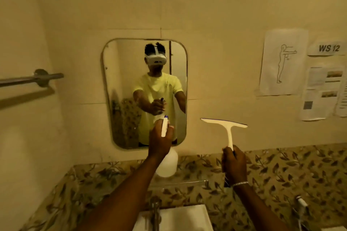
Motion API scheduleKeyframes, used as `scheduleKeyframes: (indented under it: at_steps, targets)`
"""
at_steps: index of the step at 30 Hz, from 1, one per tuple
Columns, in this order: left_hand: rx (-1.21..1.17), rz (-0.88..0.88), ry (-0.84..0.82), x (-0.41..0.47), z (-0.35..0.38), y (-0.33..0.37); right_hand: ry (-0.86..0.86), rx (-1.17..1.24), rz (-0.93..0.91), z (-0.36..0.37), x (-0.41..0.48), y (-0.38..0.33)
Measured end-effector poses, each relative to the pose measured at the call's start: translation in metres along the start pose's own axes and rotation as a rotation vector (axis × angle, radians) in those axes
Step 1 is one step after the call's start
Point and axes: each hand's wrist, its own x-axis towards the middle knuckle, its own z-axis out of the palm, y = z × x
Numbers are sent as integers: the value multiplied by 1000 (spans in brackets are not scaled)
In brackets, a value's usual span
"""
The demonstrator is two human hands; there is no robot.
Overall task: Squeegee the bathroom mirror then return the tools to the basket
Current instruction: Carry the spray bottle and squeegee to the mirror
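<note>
A rounded rectangular mirror (129, 73) hangs on the wall ahead and reflects a person in a yellow shirt. My left hand (159, 140) is closed around the head of a white spray bottle (168, 163), held up in front of the mirror's lower right part with its nozzle toward the glass. My right hand (233, 165) grips the bottom of the handle of a white squeegee (228, 127). The squeegee stands upright with its blade level, to the right of the mirror and off the glass. No basket is in view.
A white sink (187, 217) with a metal tap (155, 210) lies below my arms. Leaf-patterned tiles (281, 170) run along the lower wall. A metal towel bar (32, 78) juts out at left. Paper sheets (281, 62) are stuck to the wall at right.
</note>
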Motion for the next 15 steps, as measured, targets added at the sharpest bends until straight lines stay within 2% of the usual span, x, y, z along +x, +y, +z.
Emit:
scheduleKeyframes:
  at_steps: [6,10,15]
  targets:
    - [7,39,212,58,-77,20,-110,82,-90,66,-1,-54]
    - [109,161,303,84,-112,35,-150,107,-135,98,-2,-79]
    - [152,188,366,112,-137,44,-191,113,-179,123,0,-95]
